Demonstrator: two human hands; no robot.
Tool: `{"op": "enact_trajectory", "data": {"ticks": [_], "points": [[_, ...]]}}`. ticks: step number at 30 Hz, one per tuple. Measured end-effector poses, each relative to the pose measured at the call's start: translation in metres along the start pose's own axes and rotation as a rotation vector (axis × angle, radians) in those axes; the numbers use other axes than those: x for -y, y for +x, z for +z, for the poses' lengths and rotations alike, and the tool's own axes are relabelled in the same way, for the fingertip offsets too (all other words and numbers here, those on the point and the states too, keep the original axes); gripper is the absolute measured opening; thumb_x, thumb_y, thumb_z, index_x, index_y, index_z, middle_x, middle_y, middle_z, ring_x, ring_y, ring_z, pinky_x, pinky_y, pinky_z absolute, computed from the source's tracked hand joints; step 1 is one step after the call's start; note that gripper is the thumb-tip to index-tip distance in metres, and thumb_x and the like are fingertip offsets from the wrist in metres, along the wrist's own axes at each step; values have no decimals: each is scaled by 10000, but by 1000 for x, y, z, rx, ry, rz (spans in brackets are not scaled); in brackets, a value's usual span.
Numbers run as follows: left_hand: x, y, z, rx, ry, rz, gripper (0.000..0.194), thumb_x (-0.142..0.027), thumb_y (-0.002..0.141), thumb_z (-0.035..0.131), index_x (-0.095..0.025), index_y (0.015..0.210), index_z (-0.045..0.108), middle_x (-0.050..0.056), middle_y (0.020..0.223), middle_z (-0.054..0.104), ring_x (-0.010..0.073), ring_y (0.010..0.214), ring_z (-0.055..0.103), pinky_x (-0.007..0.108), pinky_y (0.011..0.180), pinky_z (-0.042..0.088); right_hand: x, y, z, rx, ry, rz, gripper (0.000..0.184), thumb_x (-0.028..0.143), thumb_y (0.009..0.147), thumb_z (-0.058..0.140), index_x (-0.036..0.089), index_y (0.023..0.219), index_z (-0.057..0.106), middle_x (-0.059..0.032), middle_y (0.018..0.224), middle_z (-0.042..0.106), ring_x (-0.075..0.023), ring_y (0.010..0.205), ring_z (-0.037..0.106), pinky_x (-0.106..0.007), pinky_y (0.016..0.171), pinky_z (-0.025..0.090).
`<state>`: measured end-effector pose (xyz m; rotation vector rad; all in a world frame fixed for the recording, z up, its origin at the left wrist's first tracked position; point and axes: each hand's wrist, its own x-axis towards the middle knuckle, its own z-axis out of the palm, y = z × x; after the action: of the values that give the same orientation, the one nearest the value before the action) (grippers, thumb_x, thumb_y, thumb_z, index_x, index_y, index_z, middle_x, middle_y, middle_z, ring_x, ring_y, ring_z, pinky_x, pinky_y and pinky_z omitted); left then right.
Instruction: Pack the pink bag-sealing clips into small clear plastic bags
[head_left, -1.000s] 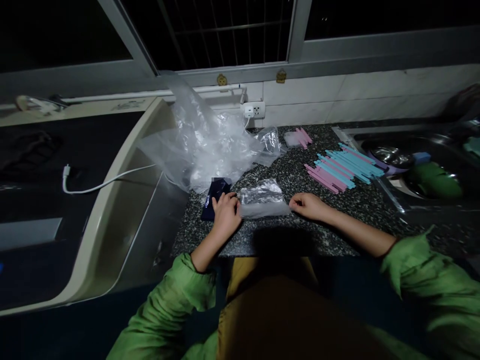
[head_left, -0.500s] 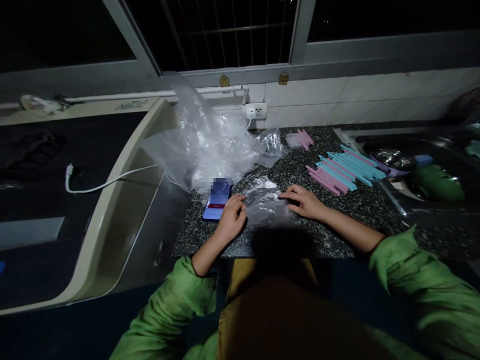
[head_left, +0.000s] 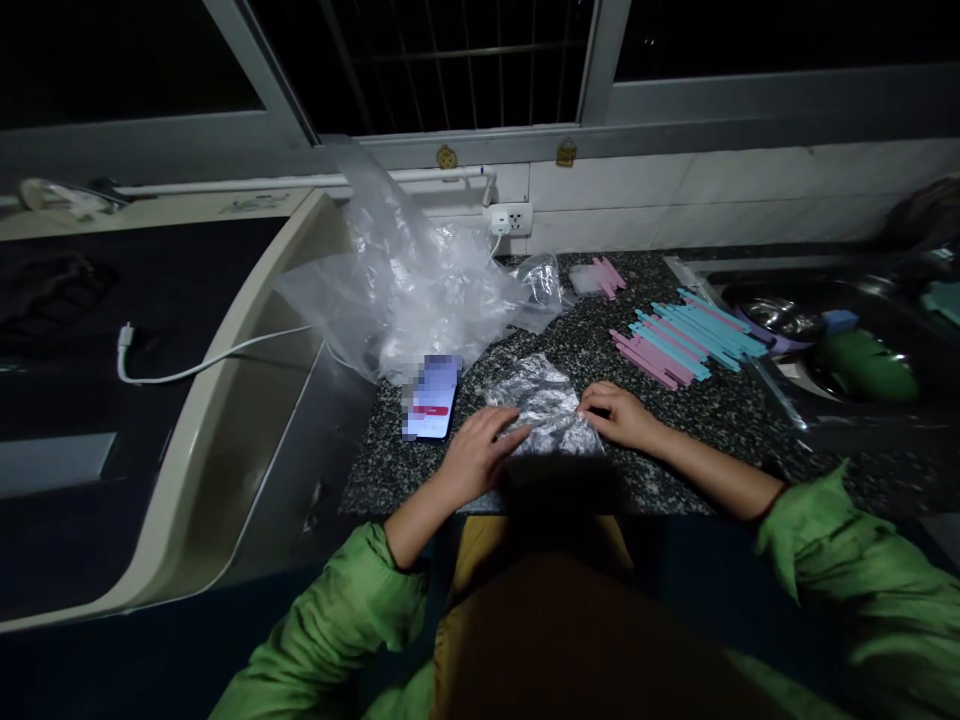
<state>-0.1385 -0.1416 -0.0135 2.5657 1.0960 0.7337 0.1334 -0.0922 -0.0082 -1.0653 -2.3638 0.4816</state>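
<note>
A crinkled, clear plastic bag (head_left: 546, 400) lies on the speckled dark counter (head_left: 390, 480) in front of me. My left hand (head_left: 478, 452) rests over its left side, fingers stretched out and thumb apart. At the bag's right edge, my right hand (head_left: 619, 415) has thumb and fingers pinched together on the plastic. A phone (head_left: 435, 395) with a lit screen lies to the left, just beyond my left hand. Right of the bag, several pink and light-blue plastic strips (head_left: 690, 338) are laid side by side.
A heap of large clear plastic bags (head_left: 427, 290) fills the back left of the counter. More pink strips (head_left: 609, 277) lie by the wall, near a socket with a charger (head_left: 501, 222). A sink (head_left: 795, 400) is at right, a washing machine (head_left: 195, 420) at left.
My left hand has moved right, from the bag's left edge onto its surface. My right hand has shifted slightly right, its fingers closing on the edge. The bag looks more spread and wrinkled.
</note>
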Motion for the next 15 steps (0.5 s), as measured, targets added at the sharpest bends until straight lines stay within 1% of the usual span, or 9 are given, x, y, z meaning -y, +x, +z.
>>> {"op": "enact_trajectory", "data": {"ticks": [2, 3, 4, 6, 8, 10, 13, 15], "points": [[-4, 4, 1, -45, -62, -16, 245, -161, 762, 497, -224, 959, 629, 81, 1121, 615, 222, 1063, 528, 427, 907, 407, 1, 0, -3, 6, 24, 29, 167, 233, 786, 479, 189, 753, 637, -66, 768, 605, -186, 781, 553, -346, 736, 456], [-5, 6, 1, -88, -116, -55, 192, -174, 776, 484, -215, 880, 641, 76, 1041, 647, 208, 995, 560, 404, 869, 430, 1, 0, -6, -3, 42, 38, 165, 225, 780, 480, 195, 794, 642, -65, 791, 606, -188, 799, 556, -351, 748, 458], [-6, 8, 1, -139, -184, -109, 169, -190, 789, 474, -205, 815, 640, 72, 966, 667, 195, 934, 581, 382, 838, 445, 0, 0, -9, -19, 64, 47, 182, 215, 777, 476, 202, 849, 643, -65, 822, 605, -189, 818, 558, -357, 760, 459], [-7, 11, 1, -252, -330, -237, 183, -238, 807, 469, -188, 729, 627, 69, 862, 679, 176, 848, 601, 346, 794, 464, -2, -2, -15, -67, 99, 73, 255, 194, 772, 458, 215, 960, 628, -67, 887, 594, -192, 853, 558, -366, 778, 462], [-7, 11, 1, -342, -446, -346, 213, -294, 804, 486, -176, 689, 620, 64, 804, 680, 171, 799, 609, 326, 765, 474, -5, -6, -20, -101, 104, 101, 314, 187, 765, 457, 222, 1041, 603, -72, 939, 576, -197, 881, 551, -378, 796, 462], [-7, 11, 1, -385, -510, -412, 231, -334, 791, 505, -167, 688, 626, 59, 782, 680, 169, 771, 610, 318, 749, 476, -6, -10, -20, -95, 99, 106, 366, 216, 757, 502, 227, 1117, 566, -78, 993, 553, -202, 906, 537, -383, 806, 462], [-9, 11, 0, -391, -549, -435, 248, -360, 782, 515, -158, 712, 641, 61, 808, 686, 170, 780, 609, 319, 763, 472, 1, -13, -17, -66, 138, 70, 546, 324, 702, 638, 230, 1218, 488, -86, 1071, 508, -205, 929, 515, -372, 796, 470], [-10, 14, -3, -389, -562, -433, 268, -380, 781, 513, -156, 722, 647, 64, 827, 690, 170, 789, 610, 319, 772, 469, 10, -9, -16, -108, 185, 51, 614, 391, 664, 687, 234, 1221, 482, -84, 1086, 490, -204, 942, 505, -367, 797, 468]]}}
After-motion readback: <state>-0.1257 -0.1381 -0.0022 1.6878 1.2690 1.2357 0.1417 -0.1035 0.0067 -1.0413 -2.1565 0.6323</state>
